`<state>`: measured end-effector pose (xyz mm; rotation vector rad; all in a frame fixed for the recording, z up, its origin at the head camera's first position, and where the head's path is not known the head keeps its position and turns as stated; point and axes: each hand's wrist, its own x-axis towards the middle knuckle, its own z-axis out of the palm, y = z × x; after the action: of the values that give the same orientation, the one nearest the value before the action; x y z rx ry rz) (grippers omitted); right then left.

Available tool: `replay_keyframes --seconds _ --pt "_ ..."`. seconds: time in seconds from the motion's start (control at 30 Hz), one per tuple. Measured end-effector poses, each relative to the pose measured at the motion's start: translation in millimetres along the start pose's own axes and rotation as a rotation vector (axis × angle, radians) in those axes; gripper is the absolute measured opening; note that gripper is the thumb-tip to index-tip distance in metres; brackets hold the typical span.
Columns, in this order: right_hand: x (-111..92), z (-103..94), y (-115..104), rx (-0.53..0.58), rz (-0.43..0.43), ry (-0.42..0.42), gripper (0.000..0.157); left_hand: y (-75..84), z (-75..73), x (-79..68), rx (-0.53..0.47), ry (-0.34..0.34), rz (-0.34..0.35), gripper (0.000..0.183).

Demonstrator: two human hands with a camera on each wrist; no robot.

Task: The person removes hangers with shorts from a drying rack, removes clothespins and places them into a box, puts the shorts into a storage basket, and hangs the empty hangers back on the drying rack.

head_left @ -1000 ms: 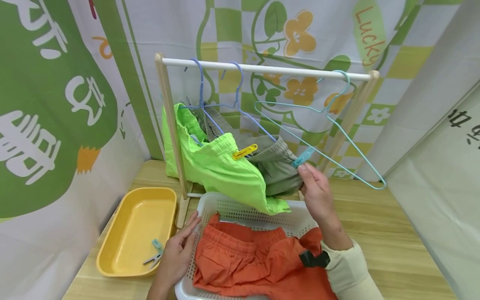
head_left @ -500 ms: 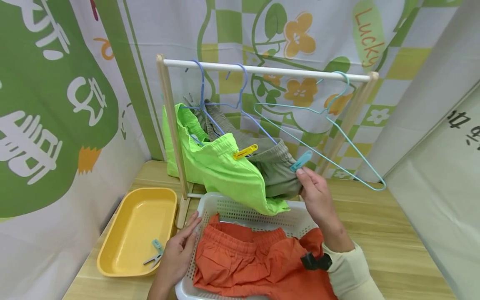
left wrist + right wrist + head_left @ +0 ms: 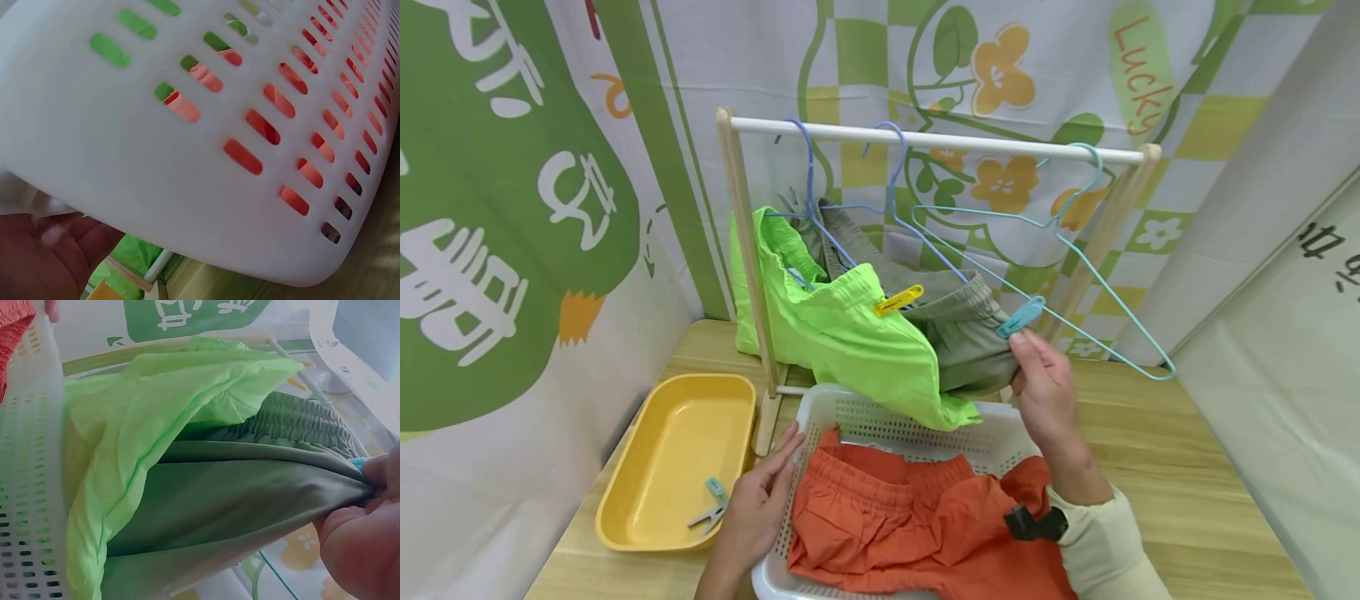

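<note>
My right hand (image 3: 1051,396) pinches the side of the grey shorts (image 3: 966,354), just below a light-blue clothespin (image 3: 1021,317) on their waistband. In the right wrist view, the grey fabric (image 3: 237,494) is drawn taut toward the thumb and fingers. These shorts hang from a blue-violet hanger (image 3: 892,196) on the rack's bar. Beside them, bright green shorts (image 3: 850,333) hang on another blue hanger, with a yellow clothespin (image 3: 898,300) at the waistband. My left hand (image 3: 758,504) rests along the left rim of the white basket (image 3: 822,402), fingers extended. Orange-red shorts (image 3: 910,517) lie inside it.
A teal hanger (image 3: 1058,218) hangs bare at the right of the rack's white bar (image 3: 955,142). Left of the basket, a yellow tray (image 3: 613,492) holds a few clothespins (image 3: 711,508). Printed cloth walls enclose the wooden table (image 3: 1187,500).
The grey shorts and their hanger have shifted slightly right along the bar, with my right hand still pinching the fabric. My left hand stays on the basket rim.
</note>
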<state>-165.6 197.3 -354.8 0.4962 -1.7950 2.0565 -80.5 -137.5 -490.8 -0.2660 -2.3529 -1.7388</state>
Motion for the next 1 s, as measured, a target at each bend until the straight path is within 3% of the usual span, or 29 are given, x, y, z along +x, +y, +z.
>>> replay_keyframes --seconds 0.17,0.33,0.47,0.7,0.9,1.0 --pt "2.3 -2.6 -5.6 -0.004 0.019 0.000 0.030 0.9 -0.1 0.0 0.010 -0.003 -0.005 0.038" --pt "3.0 -4.3 -9.4 -0.166 0.051 -0.051 0.031 1.0 -0.3 0.2 0.010 -0.004 -0.008 0.038" --pt "1.5 -4.5 -9.6 -0.212 0.062 -0.111 0.034 0.3 -0.1 0.2 0.003 -0.003 -0.006 0.038" --pt "-0.5 -3.6 -8.2 -0.159 0.037 -0.071 0.035 -1.2 0.4 0.2 -0.002 -0.002 -0.002 0.038" --pt "-2.1 -3.5 -7.8 -0.008 0.026 -0.031 0.030 -1.3 0.5 0.4 -0.003 -0.003 -0.004 0.038" --pt "-2.0 -3.2 -10.3 -0.027 0.011 0.025 0.031 -1.1 0.4 0.4 -0.005 -0.004 -0.004 0.038"
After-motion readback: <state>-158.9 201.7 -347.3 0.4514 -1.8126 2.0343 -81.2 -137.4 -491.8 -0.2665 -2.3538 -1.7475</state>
